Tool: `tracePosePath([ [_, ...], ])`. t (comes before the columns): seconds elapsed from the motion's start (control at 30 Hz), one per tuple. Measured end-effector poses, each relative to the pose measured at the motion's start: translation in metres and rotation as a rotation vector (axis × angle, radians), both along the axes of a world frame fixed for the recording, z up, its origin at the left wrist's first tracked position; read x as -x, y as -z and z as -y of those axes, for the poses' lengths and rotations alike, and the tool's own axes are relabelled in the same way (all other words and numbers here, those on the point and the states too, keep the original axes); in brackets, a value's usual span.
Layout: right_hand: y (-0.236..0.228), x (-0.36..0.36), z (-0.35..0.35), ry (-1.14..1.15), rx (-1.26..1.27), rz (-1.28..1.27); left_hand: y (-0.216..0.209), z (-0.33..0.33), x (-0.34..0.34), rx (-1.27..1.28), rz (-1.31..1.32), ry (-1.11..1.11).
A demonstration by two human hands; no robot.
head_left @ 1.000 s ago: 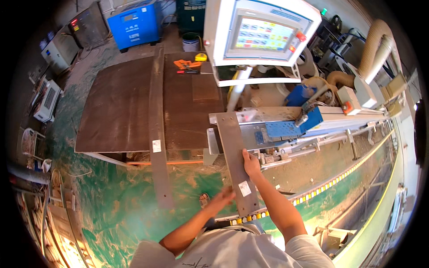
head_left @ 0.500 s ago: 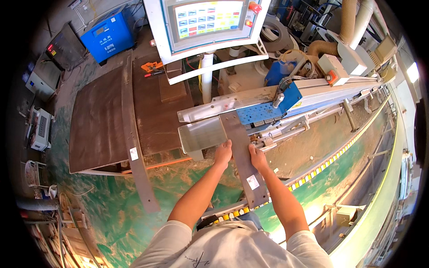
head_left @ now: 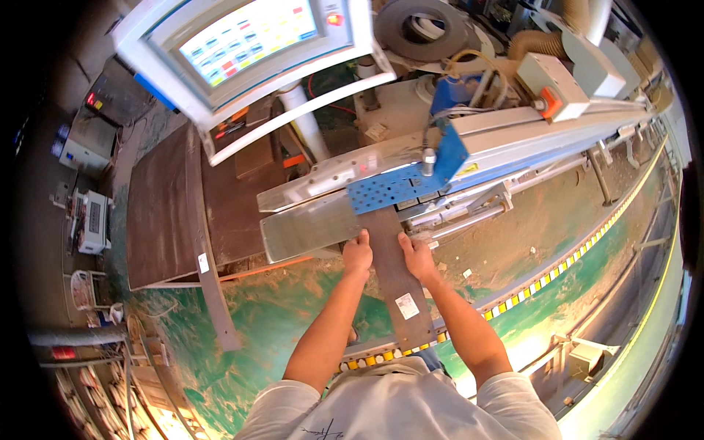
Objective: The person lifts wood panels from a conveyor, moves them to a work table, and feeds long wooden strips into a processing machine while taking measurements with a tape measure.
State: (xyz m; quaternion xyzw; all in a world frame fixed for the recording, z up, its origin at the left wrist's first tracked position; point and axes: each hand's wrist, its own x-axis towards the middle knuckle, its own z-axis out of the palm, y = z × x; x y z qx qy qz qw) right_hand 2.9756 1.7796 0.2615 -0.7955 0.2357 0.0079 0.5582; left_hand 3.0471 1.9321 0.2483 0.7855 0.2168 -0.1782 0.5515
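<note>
A long dark brown board (head_left: 392, 271) with a white label (head_left: 407, 306) near its close end lies lengthwise in front of me. Gripping its left edge is my left hand (head_left: 358, 255), thumb on top. My right hand (head_left: 418, 260) holds the opposite edge the same way. The board's far end is hidden beneath a blue perforated plate (head_left: 389, 191) of the machine. Its near end rests by a yellow-and-white roller strip (head_left: 381, 358). Just left of the board is a bare metal support plate (head_left: 304, 231).
A control panel with a lit screen (head_left: 249, 40) stands far left on a post. Brown sheets (head_left: 165, 213) lie on a low stand, with another labelled strip (head_left: 209, 275) across them. The machine's long rail (head_left: 528, 136) runs right. A coiled edging roll (head_left: 425, 29) sits behind.
The board has slid left and away from me relative to the machine, so its far end now lies under the blue plate. Both hands moved with it, and the view has turned.
</note>
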Motion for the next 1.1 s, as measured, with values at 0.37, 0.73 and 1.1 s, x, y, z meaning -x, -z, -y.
tracePosePath([
  [0.37, -0.002, 0.003, 0.155, -0.011, 0.072, -0.028, 0.045, 0.136, -0.009, 0.158, -0.097, 0.021],
  [0.73, 0.011, 0.018, 0.273, 0.023, 0.076, -0.041, 0.009, 0.271, 0.012, 0.127, -0.072, 0.039],
  [1.1, -0.086, 0.184, 0.33, 0.5, 0.202, 0.357, 0.024, 0.291, -0.005, 0.138, -0.209, 0.376],
])
